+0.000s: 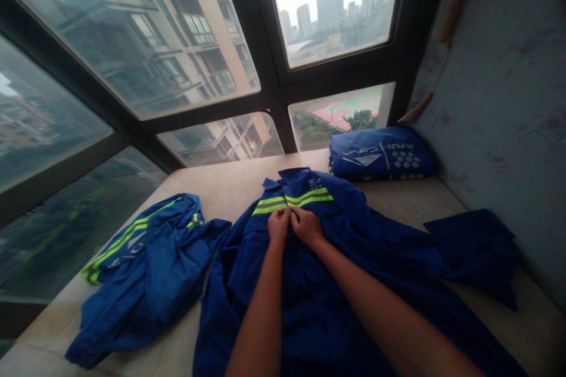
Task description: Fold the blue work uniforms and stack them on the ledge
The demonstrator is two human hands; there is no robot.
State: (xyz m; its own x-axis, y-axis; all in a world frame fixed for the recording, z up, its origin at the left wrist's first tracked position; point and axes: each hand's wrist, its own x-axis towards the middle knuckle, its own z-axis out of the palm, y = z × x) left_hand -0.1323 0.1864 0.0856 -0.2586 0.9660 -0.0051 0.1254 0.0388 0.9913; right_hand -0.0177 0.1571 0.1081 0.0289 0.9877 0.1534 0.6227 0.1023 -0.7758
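A blue work jacket [309, 283] with a yellow-green and grey reflective band across the chest lies spread out, front up, its collar toward the window. My left hand [278, 225] and my right hand [306, 225] meet at its front opening, just below the band. Both have their fingers closed in a pinch on the jacket's front edges. Whatever small fastening lies between the fingertips is hidden. One sleeve stretches out to the right, and the lower part runs beneath my forearms.
Left of the jacket lies a crumpled blue garment [150, 271] with reflective stripes. A folded blue garment [380, 153] with white printing sits at the back right against the papered wall [499, 100]. Dark-framed windows [274, 85] rise behind the pale stone sill [230, 179].
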